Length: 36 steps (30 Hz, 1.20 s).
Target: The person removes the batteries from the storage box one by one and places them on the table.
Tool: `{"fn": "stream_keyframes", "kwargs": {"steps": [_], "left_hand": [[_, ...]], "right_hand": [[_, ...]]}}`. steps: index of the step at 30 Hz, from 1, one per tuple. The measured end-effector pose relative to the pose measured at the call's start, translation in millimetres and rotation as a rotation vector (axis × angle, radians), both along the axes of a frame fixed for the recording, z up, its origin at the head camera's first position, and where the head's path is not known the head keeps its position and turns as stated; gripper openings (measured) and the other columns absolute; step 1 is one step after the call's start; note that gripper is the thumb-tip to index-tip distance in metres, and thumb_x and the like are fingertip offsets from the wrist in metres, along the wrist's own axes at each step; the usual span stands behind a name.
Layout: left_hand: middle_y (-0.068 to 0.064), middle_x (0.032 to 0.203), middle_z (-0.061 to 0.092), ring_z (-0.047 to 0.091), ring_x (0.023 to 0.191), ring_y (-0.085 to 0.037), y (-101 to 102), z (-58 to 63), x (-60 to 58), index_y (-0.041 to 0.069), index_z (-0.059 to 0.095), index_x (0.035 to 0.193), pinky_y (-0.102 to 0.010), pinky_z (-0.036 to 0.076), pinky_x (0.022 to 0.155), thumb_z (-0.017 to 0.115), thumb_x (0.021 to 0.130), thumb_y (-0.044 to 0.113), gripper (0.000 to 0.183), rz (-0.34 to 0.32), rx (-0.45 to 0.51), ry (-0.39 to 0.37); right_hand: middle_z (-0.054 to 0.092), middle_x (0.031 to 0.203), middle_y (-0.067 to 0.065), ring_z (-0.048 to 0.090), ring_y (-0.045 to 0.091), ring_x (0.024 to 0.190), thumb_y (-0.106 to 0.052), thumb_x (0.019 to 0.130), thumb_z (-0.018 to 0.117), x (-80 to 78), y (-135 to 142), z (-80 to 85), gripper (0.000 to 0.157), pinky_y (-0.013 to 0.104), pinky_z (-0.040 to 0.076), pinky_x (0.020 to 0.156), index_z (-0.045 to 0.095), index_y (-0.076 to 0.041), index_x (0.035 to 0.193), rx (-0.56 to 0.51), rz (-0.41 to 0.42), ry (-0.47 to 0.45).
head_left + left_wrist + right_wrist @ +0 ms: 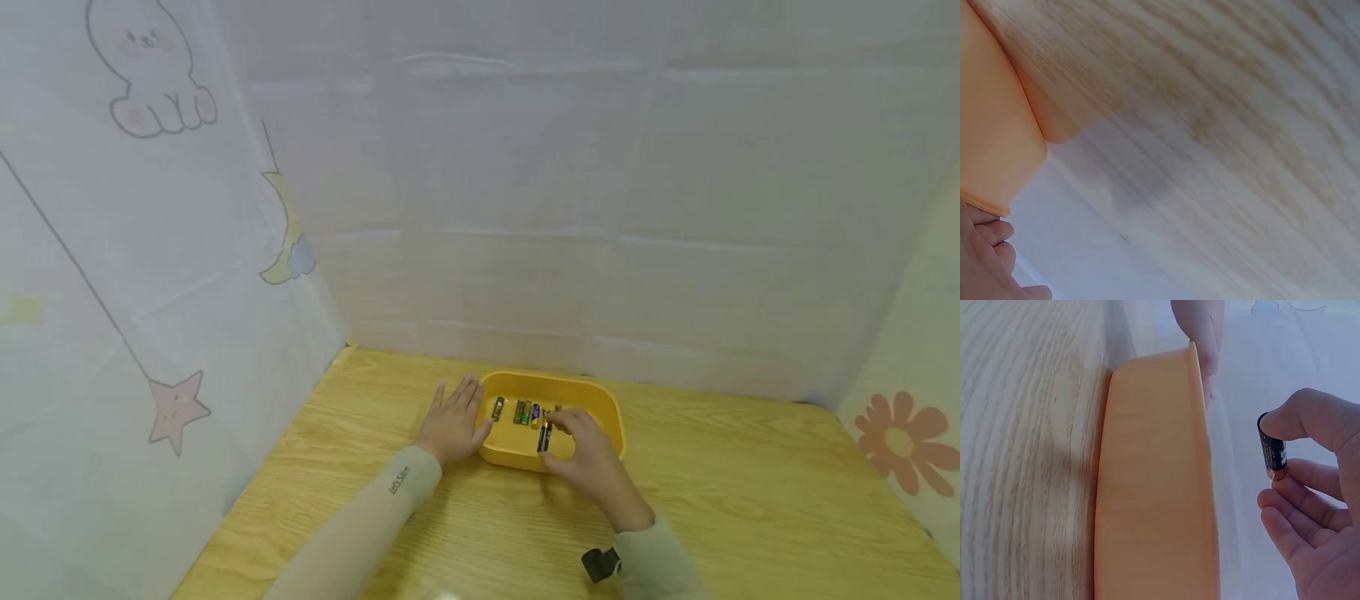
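The person's left hand (450,427), fingers extended, clasping nothing, touches the tray (553,385) at nine o'clock, apparently steadying it, while the right hand (591,463) at four pinches a black battery (543,437) end-to-end above it, likely keeping its sides clear.

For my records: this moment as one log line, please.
right hand: pinches battery over tray; left hand: at tray rim; other batteries: inside tray

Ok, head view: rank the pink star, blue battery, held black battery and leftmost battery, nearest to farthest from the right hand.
1. Black battery: pinched in the right hand.
2. Blue battery: just left, in the tray.
3. Leftmost battery: tray's left side.
4. Pink star: far left.
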<state>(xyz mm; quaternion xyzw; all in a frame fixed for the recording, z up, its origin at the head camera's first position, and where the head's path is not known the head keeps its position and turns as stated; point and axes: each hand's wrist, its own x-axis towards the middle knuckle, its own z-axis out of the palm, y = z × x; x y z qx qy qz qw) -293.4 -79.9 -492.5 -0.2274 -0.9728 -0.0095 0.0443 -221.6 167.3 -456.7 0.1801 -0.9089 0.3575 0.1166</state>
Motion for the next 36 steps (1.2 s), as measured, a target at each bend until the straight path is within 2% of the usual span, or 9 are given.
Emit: {"fn": "stream_keyframes", "kwargs": {"steps": [12,21,26,33,36], "left_hand": [[-0.011,0.168,0.019,0.009,0.156,-0.023,1.9,-4.1,-0.8,0.005,0.02,0.161,-0.055,0.01,0.125,0.029,0.108,0.05,0.07,0.0,0.041,0.0],[-0.012,0.168,0.02,0.01,0.156,-0.025,-1.0,-2.8,-1.4,0.004,0.02,0.161,-0.057,0.012,0.124,0.03,0.108,0.049,0.07,-0.001,0.055,-0.003],[-0.012,0.168,0.019,0.011,0.156,-0.025,-1.3,-3.4,-1.2,0.004,0.02,0.162,-0.056,0.013,0.124,0.029,0.108,0.049,0.07,0.004,0.044,-0.005],[-0.013,0.168,0.017,0.008,0.156,-0.024,1.0,4.1,1.0,0.003,0.017,0.162,-0.056,0.011,0.124,0.03,0.108,0.047,0.07,0.004,0.053,-0.041],[-0.013,0.168,0.017,0.009,0.156,-0.024,0.2,3.9,0.8,0.003,0.018,0.162,-0.056,0.012,0.124,0.03,0.108,0.047,0.07,0.007,0.048,-0.034]], "right_hand": [[0.064,0.117,0.007,0.064,0.026,0.106,-0.007,0.075,0.089,14.9,-10.0,-2.0,0.055,0.048,0.058,0.089,0.067,-0.003,0.126,-0.035,0.013,0.11],[0.066,0.116,0.002,0.065,0.021,0.104,-0.004,0.072,0.09,19.7,-24.8,-8.8,0.053,0.042,0.059,0.088,0.07,-0.006,0.121,-0.081,0.068,0.175],[0.065,0.117,0.002,0.065,0.021,0.106,-0.003,0.073,0.09,23.5,-31.8,-10.6,0.053,0.042,0.058,0.09,0.07,-0.005,0.122,-0.098,0.086,0.113],[0.065,0.118,0.002,0.065,0.022,0.107,-0.004,0.074,0.089,26.4,-41.8,-10.7,0.053,0.041,0.057,0.094,0.069,-0.002,0.123,-0.112,0.084,0.011],[0.066,0.119,0.003,0.065,0.023,0.108,-0.004,0.075,0.088,27.2,-47.3,-12.0,0.053,0.042,0.056,0.095,0.069,-0.002,0.123,-0.115,0.085,-0.025]]}}
